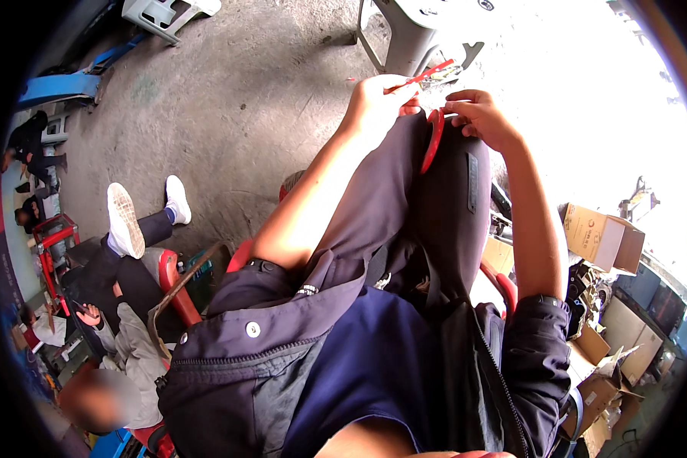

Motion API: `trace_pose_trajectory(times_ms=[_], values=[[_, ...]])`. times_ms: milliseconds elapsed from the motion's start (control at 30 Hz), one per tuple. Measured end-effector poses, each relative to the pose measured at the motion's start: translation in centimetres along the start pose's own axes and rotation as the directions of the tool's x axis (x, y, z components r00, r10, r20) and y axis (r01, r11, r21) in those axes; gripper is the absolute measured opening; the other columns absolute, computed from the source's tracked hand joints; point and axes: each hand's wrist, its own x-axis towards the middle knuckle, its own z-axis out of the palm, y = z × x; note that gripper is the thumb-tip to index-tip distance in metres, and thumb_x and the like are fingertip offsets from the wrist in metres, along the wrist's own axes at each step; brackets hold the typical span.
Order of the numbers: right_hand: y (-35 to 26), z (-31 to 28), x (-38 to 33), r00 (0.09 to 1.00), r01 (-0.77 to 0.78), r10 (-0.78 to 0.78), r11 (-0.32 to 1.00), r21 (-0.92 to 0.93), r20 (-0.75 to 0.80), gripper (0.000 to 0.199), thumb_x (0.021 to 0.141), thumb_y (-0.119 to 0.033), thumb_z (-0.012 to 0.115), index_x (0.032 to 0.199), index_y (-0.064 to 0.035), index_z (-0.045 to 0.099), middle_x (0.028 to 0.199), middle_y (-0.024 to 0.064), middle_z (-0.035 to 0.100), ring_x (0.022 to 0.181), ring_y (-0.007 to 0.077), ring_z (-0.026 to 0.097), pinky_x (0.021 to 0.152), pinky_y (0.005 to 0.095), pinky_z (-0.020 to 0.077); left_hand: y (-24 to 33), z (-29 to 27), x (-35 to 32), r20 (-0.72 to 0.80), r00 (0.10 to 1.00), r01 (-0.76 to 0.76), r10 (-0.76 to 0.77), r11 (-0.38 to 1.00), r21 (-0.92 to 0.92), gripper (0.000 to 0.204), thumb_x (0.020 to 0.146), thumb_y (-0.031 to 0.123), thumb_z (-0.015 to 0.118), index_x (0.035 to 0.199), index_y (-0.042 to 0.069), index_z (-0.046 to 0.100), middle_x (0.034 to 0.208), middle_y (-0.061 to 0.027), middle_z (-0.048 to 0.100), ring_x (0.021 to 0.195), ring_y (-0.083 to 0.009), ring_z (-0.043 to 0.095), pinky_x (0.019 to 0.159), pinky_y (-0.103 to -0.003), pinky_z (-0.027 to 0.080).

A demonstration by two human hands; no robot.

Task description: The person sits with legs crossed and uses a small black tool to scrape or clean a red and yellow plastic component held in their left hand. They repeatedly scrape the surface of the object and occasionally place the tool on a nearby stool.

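My left hand (380, 99) is closed in a pinch on a narrow red strip (436, 70) with small pale marks along it. One end of the strip sticks out past the fingers, up and to the right. Another length of red strip (433, 145) curves down over my dark trousers between the knees. At its upper end are the fingertips of my right hand (477, 116), bent and pinching. Whether the two red lengths are one piece, I cannot tell. Both hands are above my knees, a short distance apart.
A grey plastic stool (416, 34) stands beyond my hands, with another pale stool (168, 14) at the far left. To my left a person in white shoes (126, 221) sits close by. Opened cardboard boxes (588, 235) and clutter lie on my right. A blue metal arm (57, 88) juts in at the left.
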Motion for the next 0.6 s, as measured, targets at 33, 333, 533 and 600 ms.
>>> trace_pose_trajectory(times_ms=[33,333,533,600], values=[[-0.2,-0.1,0.4,1.000,-0.012,0.012,1.000,-0.007,-0.007,0.040,0.089,-0.024,0.067,0.118,0.0037,0.060,0.098,0.0080,0.070,0.074,0.0103,0.063,0.055,0.0232,0.0499,0.1,0.2,0.4,-0.001,1.000,0.004,-0.004,1.000,-0.004,0.022,0.096,0.013,0.061,0.106,-0.006,0.065,0.093,-0.0080,0.066,0.084,-0.0139,0.063,0.079,-0.029,0.054],[-1.5,0.0,1.5,0.999,0.007,-0.004,0.998,-0.061,0.053,0.033,0.083,-0.012,0.071,0.112,0.0003,0.062,0.089,0.0078,0.068,0.078,0.0110,0.065,0.063,0.0236,0.0528,0.6,0.9,2.8,-0.017,0.999,-0.038,0.039,0.996,0.078,0.021,0.095,0.013,0.060,0.106,-0.005,0.064,0.093,-0.0085,0.065,0.085,-0.0150,0.063,0.079,-0.029,0.054],[0.3,-0.3,0.0,0.969,0.247,-0.246,0.968,-0.035,0.021,0.026,0.085,-0.002,0.066,0.110,0.0012,0.061,0.086,0.0067,0.066,0.077,0.0109,0.063,0.071,0.0235,0.0519,0.5,1.1,3.2,-0.001,1.000,-0.018,0.018,1.000,0.021,0.020,0.096,0.011,0.058,0.106,-0.006,0.063,0.092,-0.0088,0.064,0.085,-0.0155,0.064,0.080,-0.031,0.056],[0.0,0.2,-1.6,0.951,0.310,-0.310,0.950,-0.037,0.011,0.025,0.085,0.001,0.062,0.110,-0.0003,0.062,0.088,0.0053,0.065,0.080,0.0127,0.063,0.078,0.0249,0.0510,0.8,1.4,3.2,0.010,0.999,-0.041,0.040,0.996,0.076,0.019,0.097,0.009,0.058,0.106,-0.006,0.063,0.091,-0.0086,0.065,0.084,-0.0156,0.064,0.079,-0.031,0.056]])
